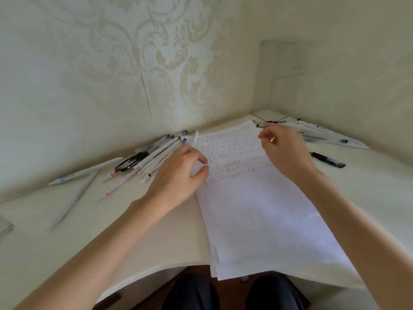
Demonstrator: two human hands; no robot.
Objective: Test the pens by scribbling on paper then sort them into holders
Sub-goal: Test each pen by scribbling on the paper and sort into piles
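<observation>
Curling around a white pen (196, 138) at the paper's (257, 220) left edge, mid-frame, is the left hand (178, 173); the right hand (288, 153), apart, is at the pens (324, 134) upper right, its grip unclear.

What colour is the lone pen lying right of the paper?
The lone pen is black; head view.

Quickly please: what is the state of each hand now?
Left hand: grips a white pen.
Right hand: fingers at a dark-tipped pen, but blurred; the hold cannot be told.
</observation>
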